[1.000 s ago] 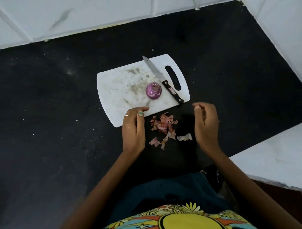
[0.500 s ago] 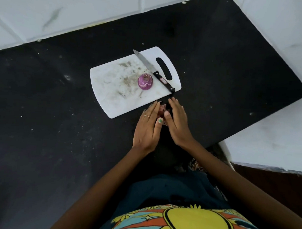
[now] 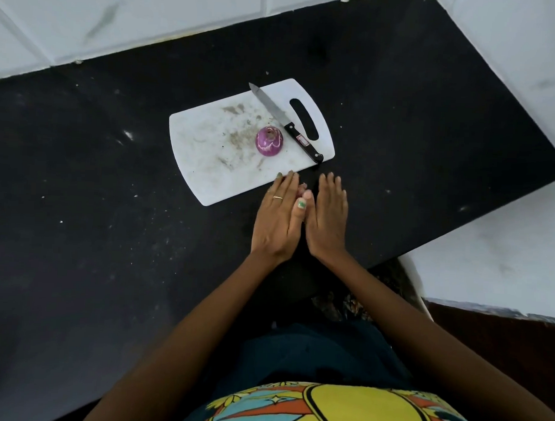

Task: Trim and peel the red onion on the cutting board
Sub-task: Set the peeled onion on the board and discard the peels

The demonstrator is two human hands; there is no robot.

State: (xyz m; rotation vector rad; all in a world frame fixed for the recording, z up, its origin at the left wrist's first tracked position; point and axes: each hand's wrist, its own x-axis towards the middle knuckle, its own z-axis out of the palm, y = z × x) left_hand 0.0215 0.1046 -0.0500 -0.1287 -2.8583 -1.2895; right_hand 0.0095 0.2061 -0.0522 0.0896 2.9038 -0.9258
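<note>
— What is lying on the white cutting board (image 3: 208, 164)?

— The red onion (image 3: 269, 141), already bare and purple, is sitting near the board's right half, just beside the knife (image 3: 284, 120). The knife is lying diagonally with its blade toward the far edge and its black handle toward the near one, beside the board's grip slot. Brownish smears are showing on the board's middle.

— And the hands?

— Both are lying flat, palms down, on the black counter (image 3: 81, 203) just in front of the board's near right corner. The left hand (image 3: 277, 218) and right hand (image 3: 328, 218) are pressing side by side, fingers straight and gripping nothing — a sliver of pinkish onion skin (image 3: 302, 188) is peeking between them. The left fingertips are reaching the board's edge.

— Anything blocking the onion?

— Nothing; it is sitting well apart from both hands.
</note>
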